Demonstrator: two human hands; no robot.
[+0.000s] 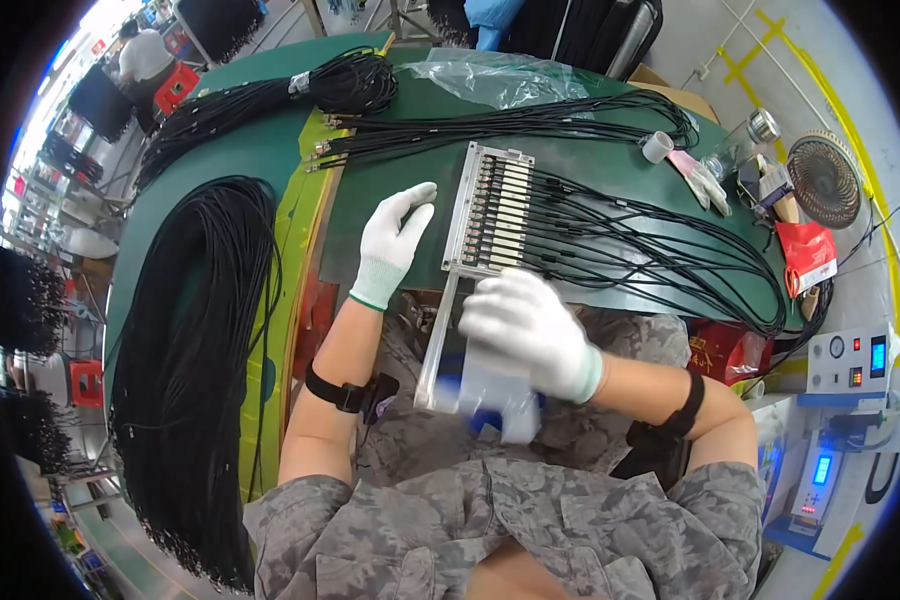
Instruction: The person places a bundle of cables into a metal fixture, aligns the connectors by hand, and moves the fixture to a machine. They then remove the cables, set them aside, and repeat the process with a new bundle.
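Note:
A flat metal fixture [459, 215] lies on the green table, with a row of cable ends [505, 215] side by side in its slots. From them, black cables [630, 225] run off to the right. Left of the fixture, and apart from it, is my white-gloved left hand [392, 240], open with the thumb away from the fingers. My gloved right hand [530, 335] is smeared by motion at the fixture's near end; its fingers look curled. Below it is a blurred, pale bluish piece [505, 395] that I cannot make out. A metal bar [440, 345] extends from the fixture toward my lap.
Cable bundles [195, 350] lie at left, with a tied coil [355, 85] and a long bundle [530, 125] behind. Clear plastic bags [510, 75] lie at the back. At right are a small fan [823, 180], a jar [745, 140], a glove [700, 180] and a control box [850, 362].

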